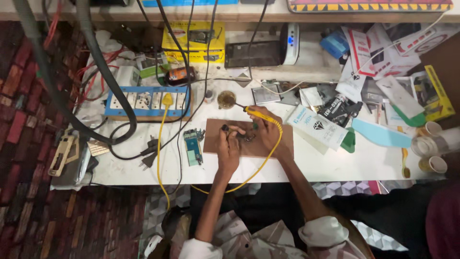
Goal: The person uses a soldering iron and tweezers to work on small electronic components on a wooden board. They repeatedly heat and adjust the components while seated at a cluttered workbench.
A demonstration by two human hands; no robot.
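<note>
My right hand [266, 130] grips a yellow soldering iron [255, 113] whose tip points toward a small round tin [226, 99] at the back. Its yellow cable [266, 158] loops down over the table edge. My left hand [228, 145] pinches a thin dark tool [225, 128] over a small dark part [248, 137]. Both hands rest on a brown wooden board [211, 139] on the white table [335, 165].
A bare phone circuit board [193, 146] lies left of the wooden board. A blue power strip [146, 101] with plugs and black cables sits at the back left. Boxes, packets, a teal card [381, 134] and small cups [431, 144] crowd the right side.
</note>
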